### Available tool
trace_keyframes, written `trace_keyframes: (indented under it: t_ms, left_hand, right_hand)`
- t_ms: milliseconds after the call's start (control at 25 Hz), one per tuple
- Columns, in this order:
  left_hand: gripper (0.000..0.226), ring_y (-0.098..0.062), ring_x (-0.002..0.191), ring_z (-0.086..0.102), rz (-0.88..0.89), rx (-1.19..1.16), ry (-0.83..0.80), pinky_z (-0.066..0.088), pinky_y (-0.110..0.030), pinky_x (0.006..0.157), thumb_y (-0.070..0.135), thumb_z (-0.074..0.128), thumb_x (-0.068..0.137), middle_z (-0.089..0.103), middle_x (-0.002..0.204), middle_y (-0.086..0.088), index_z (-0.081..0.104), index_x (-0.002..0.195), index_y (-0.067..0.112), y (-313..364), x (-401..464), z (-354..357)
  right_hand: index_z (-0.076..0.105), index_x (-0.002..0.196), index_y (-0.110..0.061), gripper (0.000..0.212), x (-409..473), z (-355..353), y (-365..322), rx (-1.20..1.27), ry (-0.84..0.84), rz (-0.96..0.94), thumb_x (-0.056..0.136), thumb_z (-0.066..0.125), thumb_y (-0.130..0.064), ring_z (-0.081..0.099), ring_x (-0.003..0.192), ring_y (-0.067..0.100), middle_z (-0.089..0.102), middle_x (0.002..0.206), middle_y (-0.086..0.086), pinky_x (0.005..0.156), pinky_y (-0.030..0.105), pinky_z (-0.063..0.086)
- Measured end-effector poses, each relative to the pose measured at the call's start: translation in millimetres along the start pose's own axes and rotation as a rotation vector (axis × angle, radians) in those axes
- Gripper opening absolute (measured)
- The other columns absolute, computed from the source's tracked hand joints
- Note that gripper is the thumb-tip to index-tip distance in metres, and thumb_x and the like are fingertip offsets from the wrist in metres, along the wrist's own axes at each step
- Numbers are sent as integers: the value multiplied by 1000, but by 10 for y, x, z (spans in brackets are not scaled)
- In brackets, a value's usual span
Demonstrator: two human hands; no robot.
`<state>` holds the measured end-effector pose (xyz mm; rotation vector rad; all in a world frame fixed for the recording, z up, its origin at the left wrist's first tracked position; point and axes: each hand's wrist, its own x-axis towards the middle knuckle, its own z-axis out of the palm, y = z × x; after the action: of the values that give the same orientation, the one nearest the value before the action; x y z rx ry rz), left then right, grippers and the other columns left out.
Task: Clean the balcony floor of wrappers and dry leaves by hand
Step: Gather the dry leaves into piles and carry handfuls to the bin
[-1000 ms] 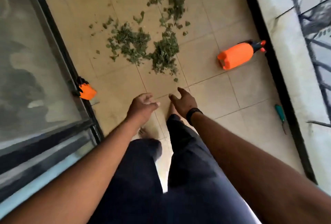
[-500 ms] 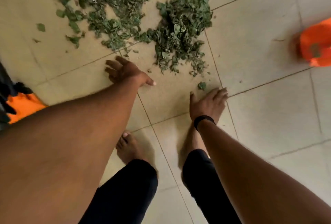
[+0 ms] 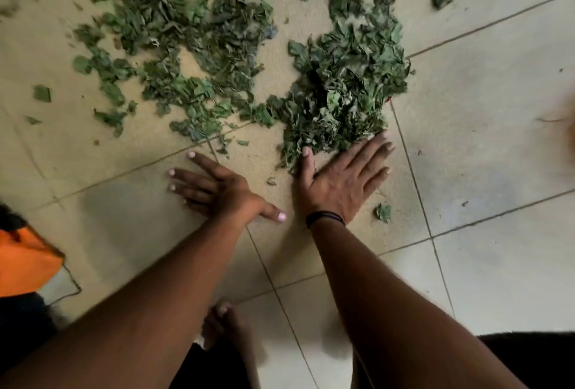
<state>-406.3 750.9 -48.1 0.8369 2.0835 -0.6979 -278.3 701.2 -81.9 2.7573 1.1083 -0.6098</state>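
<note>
- The dry leaves [image 3: 345, 77] are lying in a thick heap on the tiled floor [image 3: 485, 139], straight ahead of the person; the heap is running long from its near edge away toward the top of the view.
- A looser, thinner scatter of leaves [image 3: 174, 46] is spreading out to the left of that heap, with stray bits farther out and one single leaf [image 3: 382, 212] sitting just beside the right wrist.
- The right hand [image 3: 339, 180] is lying flat on the floor with its fingers straight and spread apart, gripping nothing; its fingertips are touching the near edge of the heap, which lies just beyond them.
- The left hand [image 3: 217, 191] is also resting flat with straight, slightly spread fingers pointing left; it is holding nothing and sitting short of the scatter, so the right hand is the nearer one to the heap.
- Judging from this, a gathering sweep would be working from that near edge.
- No wrappers are showing, and no brand, label or writing is readable; an orange object [image 3: 25, 261] is sitting at the left edge.
- A dark band [image 3: 325, 219] is circling the right wrist.
</note>
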Motion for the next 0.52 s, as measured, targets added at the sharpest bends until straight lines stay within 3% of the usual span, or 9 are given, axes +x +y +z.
trace_keyframes:
  t_ms: [120,520]
  left_hand:
    - [192,-50,142,-35,8,-18,-25,-10,-58,120,37,104,25,-49,144,-34,-52,132,9,-19,-42,-48]
    - [188,-47,142,-37,70,-55,-39,-13,-57,118,34,103,30,-46,147,-32,-46,141,10,-25,-136,-83]
  right_hand:
    - [-2,158,2,106,-24,-27,3,23,2,-19,92,15,-79,-12,154,35,-11,167,20,123,56,5]
    - [9,160,-1,105,-19,69,61,105,101,-49,91,18,-80,-8,155,32,-5,168,16,124,55,2]
